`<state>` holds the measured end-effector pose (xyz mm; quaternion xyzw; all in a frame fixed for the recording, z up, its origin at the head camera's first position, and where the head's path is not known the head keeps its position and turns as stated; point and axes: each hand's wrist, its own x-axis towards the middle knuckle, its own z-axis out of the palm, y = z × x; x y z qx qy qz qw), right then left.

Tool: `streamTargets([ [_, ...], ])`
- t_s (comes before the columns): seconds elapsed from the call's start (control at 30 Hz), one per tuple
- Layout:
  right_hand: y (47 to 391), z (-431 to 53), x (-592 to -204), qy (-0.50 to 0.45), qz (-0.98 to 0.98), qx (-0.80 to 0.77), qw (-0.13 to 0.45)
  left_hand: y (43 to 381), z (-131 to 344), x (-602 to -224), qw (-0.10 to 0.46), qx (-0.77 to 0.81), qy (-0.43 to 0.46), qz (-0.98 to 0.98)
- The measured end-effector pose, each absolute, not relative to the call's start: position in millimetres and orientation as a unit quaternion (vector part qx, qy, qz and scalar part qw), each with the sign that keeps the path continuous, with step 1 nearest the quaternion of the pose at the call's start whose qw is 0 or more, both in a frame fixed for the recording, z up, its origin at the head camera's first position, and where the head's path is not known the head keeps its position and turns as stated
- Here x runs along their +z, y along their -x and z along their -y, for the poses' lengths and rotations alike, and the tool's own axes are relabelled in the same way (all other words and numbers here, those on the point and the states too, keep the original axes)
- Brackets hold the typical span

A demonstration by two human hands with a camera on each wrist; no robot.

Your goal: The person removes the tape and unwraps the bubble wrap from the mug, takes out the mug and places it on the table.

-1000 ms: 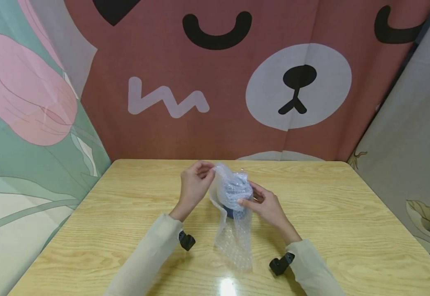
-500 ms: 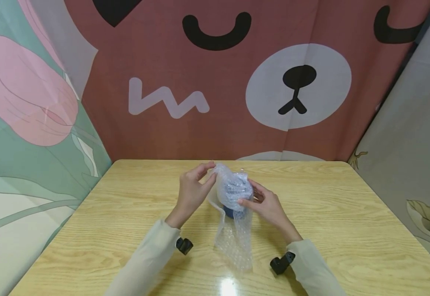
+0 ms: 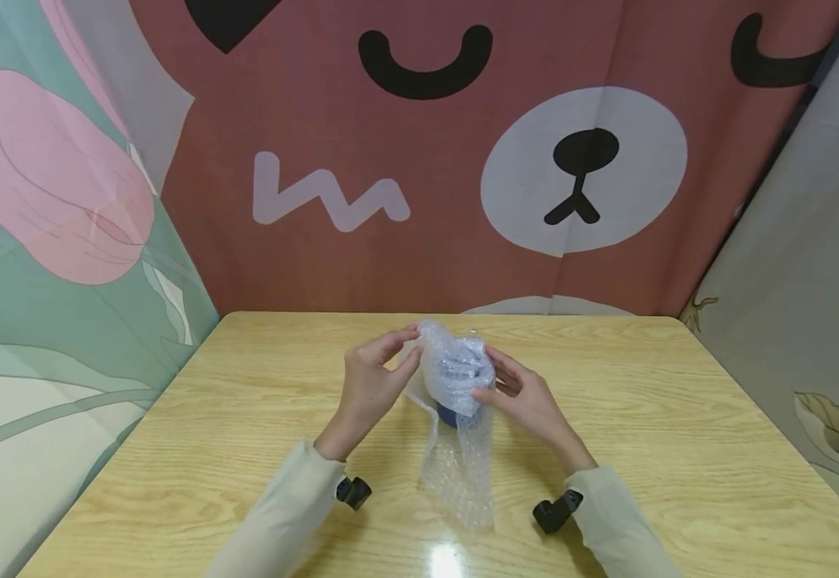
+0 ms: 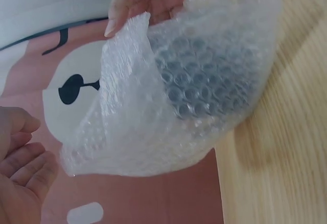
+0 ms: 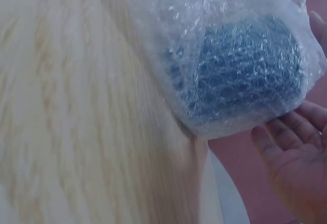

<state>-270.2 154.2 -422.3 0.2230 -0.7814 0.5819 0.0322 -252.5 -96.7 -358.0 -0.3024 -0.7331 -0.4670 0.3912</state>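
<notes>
Centrally, blue object (image 3: 447, 415) in bubble wrap (image 3: 457, 475) was held by right hand (image 3: 529, 401). Wrap edge (image 4: 72, 162) was set just right of left hand (image 3: 368, 385), thumb and fingers parted.

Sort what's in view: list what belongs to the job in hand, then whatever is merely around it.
Belongs to the job:
bubble wrap
dark blue object, partly covered by the wrap

Merely around it:
wood-grain table, the work surface
bear-print cloth behind
flower-print cloth
left wrist camera
right wrist camera
</notes>
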Motion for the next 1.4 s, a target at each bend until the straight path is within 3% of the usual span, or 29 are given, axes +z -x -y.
streamTargets([
  [0.47, 277, -166, -424, -0.318, 0.709, 0.628, 0.031, 238, 90, -367, 0.406, -0.369, 0.328, 0.769],
  [0.8, 285, -180, -427, -0.313, 0.708, 0.633, -0.034, 224, 76, -381, 0.345, -0.316, 0.308, 0.829],
  [1.4, 296, -181, -424, -0.311, 0.719, 0.617, -0.069, 220, 59, -391, 0.296, -0.254, 0.283, 0.876],
])
